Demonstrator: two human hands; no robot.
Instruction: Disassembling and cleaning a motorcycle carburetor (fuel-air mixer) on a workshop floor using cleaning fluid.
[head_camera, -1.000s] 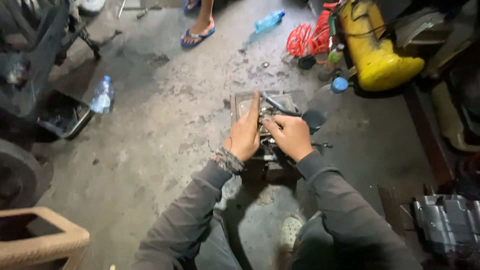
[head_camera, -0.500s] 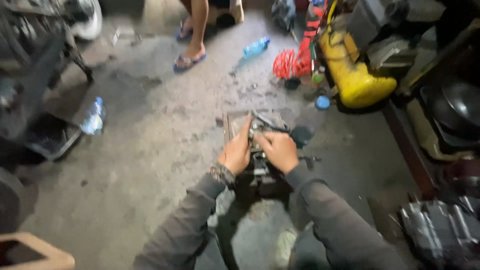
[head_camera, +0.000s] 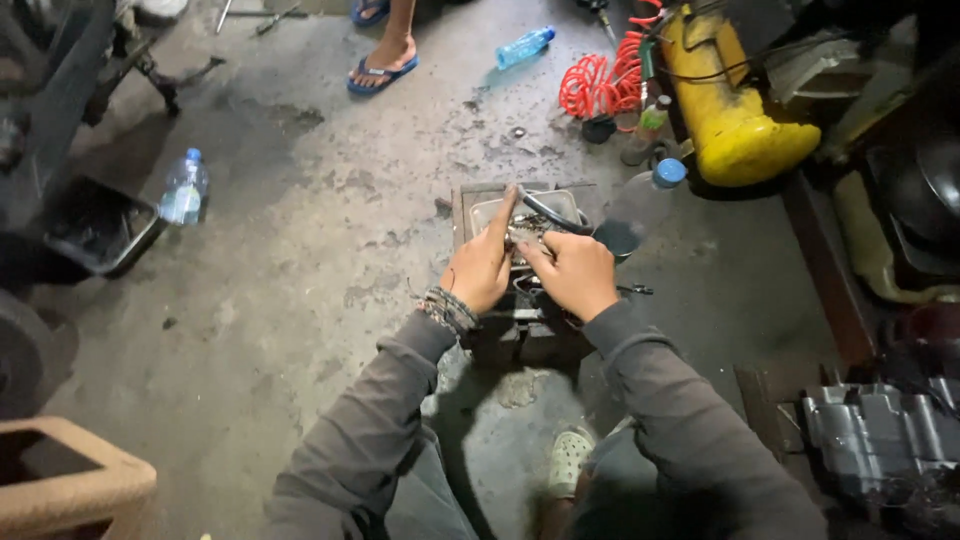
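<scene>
Grey metal tray (head_camera: 475, 205) sits on the concrete floor (head_camera: 300, 260) before the person. Left hand (head_camera: 482, 268) rests on its rim, forefinger stretched out; right hand (head_camera: 572, 272) is curled above small parts, its grip hidden.

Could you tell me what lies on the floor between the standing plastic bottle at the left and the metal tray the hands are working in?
In the head view, only bare, stained concrete floor lies between the plastic bottle and the metal tray.
</scene>
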